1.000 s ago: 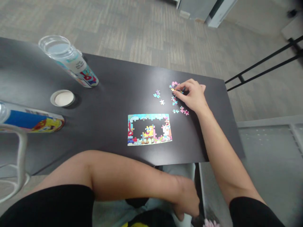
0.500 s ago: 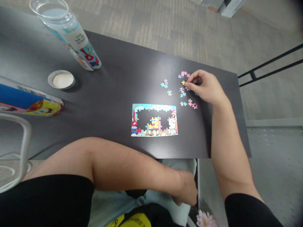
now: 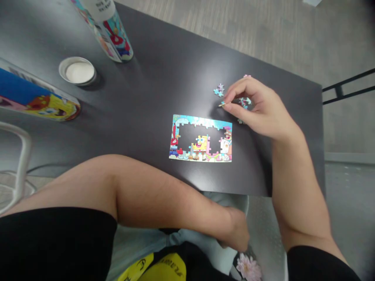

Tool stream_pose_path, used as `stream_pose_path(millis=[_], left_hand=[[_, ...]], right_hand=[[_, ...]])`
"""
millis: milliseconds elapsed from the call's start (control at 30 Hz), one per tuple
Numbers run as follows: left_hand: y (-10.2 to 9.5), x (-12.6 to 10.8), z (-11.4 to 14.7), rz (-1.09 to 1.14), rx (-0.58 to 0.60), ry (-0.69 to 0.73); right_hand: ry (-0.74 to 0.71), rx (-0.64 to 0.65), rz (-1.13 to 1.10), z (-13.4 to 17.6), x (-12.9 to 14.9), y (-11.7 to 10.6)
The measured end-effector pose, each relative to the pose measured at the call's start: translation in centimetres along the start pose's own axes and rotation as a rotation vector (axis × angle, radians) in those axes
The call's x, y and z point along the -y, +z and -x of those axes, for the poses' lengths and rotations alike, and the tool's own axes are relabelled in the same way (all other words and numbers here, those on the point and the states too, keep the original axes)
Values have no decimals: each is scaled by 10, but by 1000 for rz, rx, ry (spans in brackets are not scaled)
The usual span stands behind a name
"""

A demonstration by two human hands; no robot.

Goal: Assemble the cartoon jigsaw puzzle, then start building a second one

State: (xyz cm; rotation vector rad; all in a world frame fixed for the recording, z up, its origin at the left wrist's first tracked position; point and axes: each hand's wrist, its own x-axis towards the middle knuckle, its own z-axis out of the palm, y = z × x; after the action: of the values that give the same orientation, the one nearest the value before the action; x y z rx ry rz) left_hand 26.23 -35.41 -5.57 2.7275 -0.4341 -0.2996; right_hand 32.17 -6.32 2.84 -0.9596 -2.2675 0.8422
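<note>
Between thumb and fingertips, my right hand [image 3: 254, 105] pinches a small puzzle piece [image 3: 222, 104], seen edge-on above the table. Under and behind that hand lie loose puzzle pieces [image 3: 245, 103], partly hidden by it. A few more pieces [image 3: 218, 90] lie just left of the fingers. Closer to me is a cartoon jigsaw puzzle [image 3: 200, 157]; its border is joined, a yellow character stands in its lower middle, and dark gaps show inside. My left hand [image 3: 236, 230] rests over my lap below the table edge, its fingers hidden from view.
On the left of the dark table [image 3: 140, 128] stands a cartoon-printed tube [image 3: 115, 37]. A round lid [image 3: 78, 72] and a second blue and yellow tube [image 3: 43, 95] are near it. A white curved frame [image 3: 22, 156] is at the left edge, a pink flower [image 3: 249, 267] below.
My right hand has lifted a puzzle piece from the loose group and brought it left, toward the puzzle. The camera view has shifted too. My left hand stays over my lap.
</note>
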Motion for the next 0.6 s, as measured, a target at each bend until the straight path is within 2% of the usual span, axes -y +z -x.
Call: stream_pose_path(millis=[167, 267, 367, 600], left_hand=[[-8, 0, 1, 15, 24, 4], [-14, 4, 3, 44, 35, 34], [-17, 6, 6, 66, 32, 58], [-18, 4, 10, 69, 2, 57]], right_hand=[[-143, 142, -160, 4, 30, 29], [-100, 173, -178, 7, 37, 38], [-19, 180, -193, 8, 40, 41], [-37, 323, -100, 6, 46, 40]])
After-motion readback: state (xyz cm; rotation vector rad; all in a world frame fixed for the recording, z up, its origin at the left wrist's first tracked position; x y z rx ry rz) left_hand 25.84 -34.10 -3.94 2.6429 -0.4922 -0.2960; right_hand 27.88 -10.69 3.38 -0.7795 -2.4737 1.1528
